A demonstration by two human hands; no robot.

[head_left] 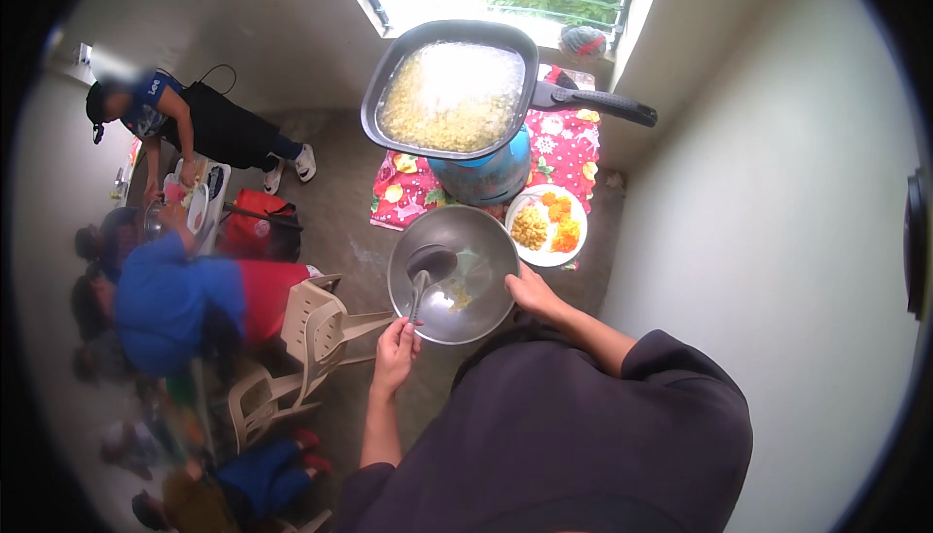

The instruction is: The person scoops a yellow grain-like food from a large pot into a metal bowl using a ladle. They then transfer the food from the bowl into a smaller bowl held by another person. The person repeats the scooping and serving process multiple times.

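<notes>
Metal mixing bowl (pixel 493 292), wide and round, sits just ahead of the person's dark top, with a ladle (pixel 429 266) leaning inside and a little yellowish matter at the bottom. At far left, several other people crowd that side, among them one in a blue top and red shorts (pixel 175 290). A red bag (pixel 258 232) lies near them, and tan plastic chairs (pixel 316 334) stand between them and the bowl, hemming in the left forearm. Grey floor (pixel 340 183) shows between bag and cloth. The left hand (pixel 394 350) pinches the ladle's handle between its fingers. Beyond the bowl, a square pan (pixel 371 110) of yellowish pieces in liquid stands over a blue cylinder (pixel 486 180), its handle jutting right. Beneath spreads a red patterned cloth (pixel 559 149). Close by the bowl's right edge is a white plate (pixel 542 258) of yellow and orange food. The right hand (pixel 533 295) grips the bowl's rim, fingers partly hidden. A pale wall (pixel 768 203) bounds the right.
</notes>
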